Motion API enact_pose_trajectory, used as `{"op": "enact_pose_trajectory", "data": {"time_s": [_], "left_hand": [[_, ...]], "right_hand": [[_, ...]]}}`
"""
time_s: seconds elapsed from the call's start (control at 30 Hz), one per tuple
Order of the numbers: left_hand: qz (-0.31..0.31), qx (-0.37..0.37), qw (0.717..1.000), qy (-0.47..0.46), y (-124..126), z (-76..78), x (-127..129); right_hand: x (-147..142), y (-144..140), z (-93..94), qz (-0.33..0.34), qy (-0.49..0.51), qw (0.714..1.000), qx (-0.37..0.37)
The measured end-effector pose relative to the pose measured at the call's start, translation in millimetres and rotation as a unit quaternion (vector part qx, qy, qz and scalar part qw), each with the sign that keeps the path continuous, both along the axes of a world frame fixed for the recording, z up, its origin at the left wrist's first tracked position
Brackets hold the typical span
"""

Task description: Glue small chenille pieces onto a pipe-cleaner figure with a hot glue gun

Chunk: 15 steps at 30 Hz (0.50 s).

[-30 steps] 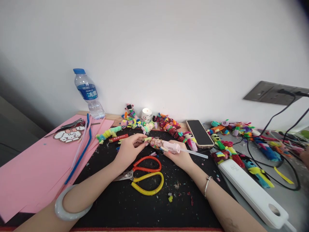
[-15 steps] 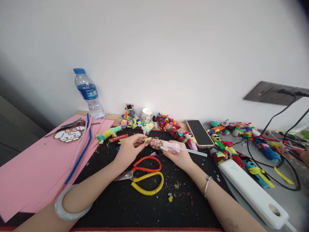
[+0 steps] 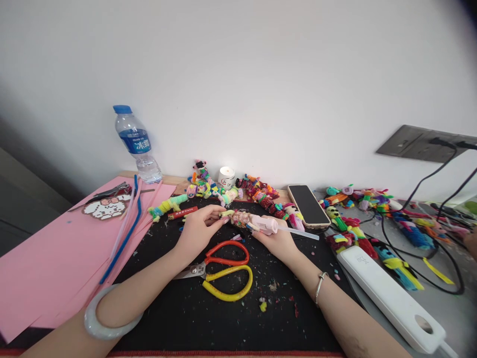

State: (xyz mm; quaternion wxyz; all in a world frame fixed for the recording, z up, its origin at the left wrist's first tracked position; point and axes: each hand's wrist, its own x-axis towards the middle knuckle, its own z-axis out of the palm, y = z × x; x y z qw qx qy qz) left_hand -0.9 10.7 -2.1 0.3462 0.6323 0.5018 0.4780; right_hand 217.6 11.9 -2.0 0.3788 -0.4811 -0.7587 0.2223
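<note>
My left hand [image 3: 199, 226] is closed in a pinch on a small pale-yellow pipe cleaner piece [image 3: 226, 214]. In my right hand [image 3: 278, 242], the fingers are wrapped round a pink hot glue gun [image 3: 265, 225], and a translucent glue stick [image 3: 300, 232] sticks out of its back end. Between the hands sits a fuzzy multicoloured mass [image 3: 241, 219]; I cannot tell whether it belongs to the gun or to the piece. Scissors [image 3: 227, 283] with one red and one yellow handle lie just below on the black mat [image 3: 208, 328]. The gun's nozzle is too small to make out.
Pink sheets [image 3: 48, 258] with pipe cleaners [image 3: 122, 243] lie left, near a water bottle [image 3: 136, 141]. A candle [image 3: 226, 177], pipe cleaner dolls [image 3: 266, 196] and a phone [image 3: 308, 206] line the back. A white power strip [image 3: 391, 298] and black cables [image 3: 387, 238] lie right.
My left hand and the yellow piece have shifted very slightly. The glue gun stays in my right hand, almost in the same place.
</note>
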Motion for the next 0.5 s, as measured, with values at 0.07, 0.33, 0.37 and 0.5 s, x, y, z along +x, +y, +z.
{"op": "enact_pose_trajectory", "data": {"time_s": [0.07, 0.33, 0.37, 0.5], "left_hand": [[0.000, 0.001, 1.000, 0.000, 0.4, 0.1, -0.1], [0.003, 0.008, 1.000, -0.001, 1.0, -0.9, -0.8], [0.004, 0.007, 1.000, -0.001, 1.0, -0.9, -0.8], [0.003, 0.011, 1.000, -0.003, 1.5, -1.5, -1.4]], "right_hand": [[0.2, 0.4, -0.5, -0.004, -0.002, 1.000, -0.001], [0.7, 1.4, -0.4, -0.009, -0.013, 1.000, -0.001], [0.8, 1.3, -0.3, -0.009, -0.012, 1.000, -0.002], [0.9, 1.0, -0.4, -0.014, -0.009, 1.000, -0.001]]}}
